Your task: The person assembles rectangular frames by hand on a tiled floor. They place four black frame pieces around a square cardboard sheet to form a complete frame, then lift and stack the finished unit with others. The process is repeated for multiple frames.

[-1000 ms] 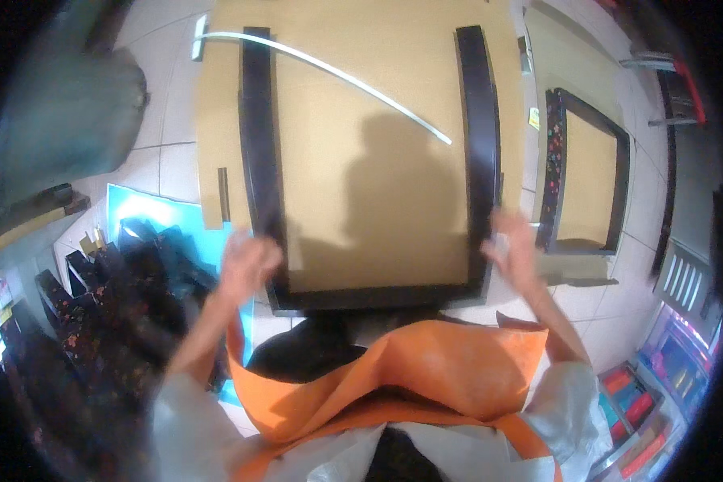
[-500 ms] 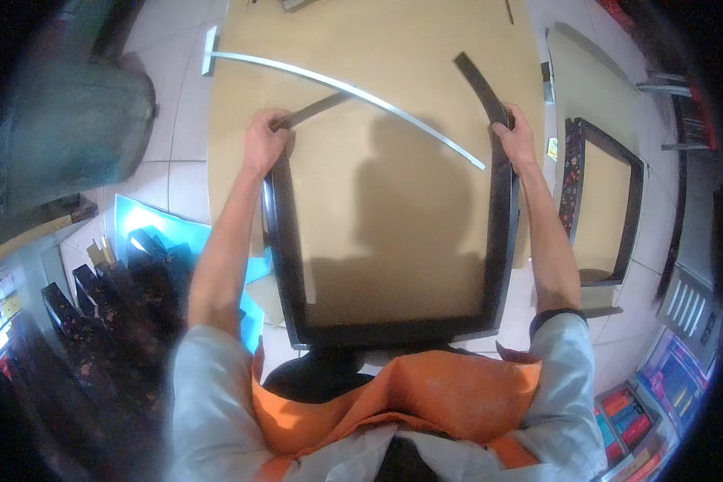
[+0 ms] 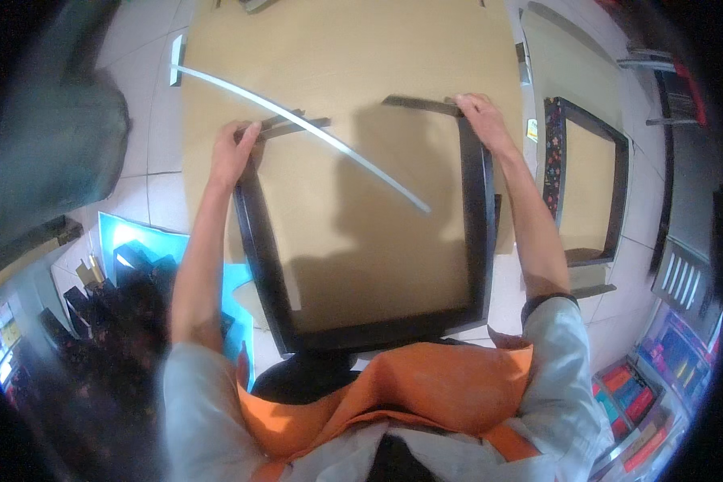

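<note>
- Two pale sleeves [image 3: 205,394] come in at the lower edge, and between them an orange apron [image 3: 438,381] spreads its upper rim outward.
- Just beyond the apron is the dark frame [image 3: 377,328], lying on a large brown cardboard sheet [image 3: 361,48]; its near bar is toward the person and its long sides run away to both hands.
- To the left of the frame, many dark flowered pieces [image 3: 96,353] are heaped, partly over a bright blue sheet [image 3: 153,241].
- To the lower right, a tray [image 3: 631,398] carries red and teal things, too small to tell exactly.
- At the far left corner of the frame, the left hand [image 3: 234,151] pinches the dark bar between thumb and fingers.
- At the far right corner, the right hand [image 3: 482,122] has its fingers bent over the bar and closed on it; how firmly it presses, I cannot tell.
- From these corners, dark end parts point inward, and a gap remains between them.
- One thin white strip [image 3: 317,132] goes slantwise across the left end part, its lower tip within the frame; whether they touch, I cannot tell.
- Farther to the right, well apart, a smaller frame [image 3: 618,193] lies, with one flowered side.
</note>
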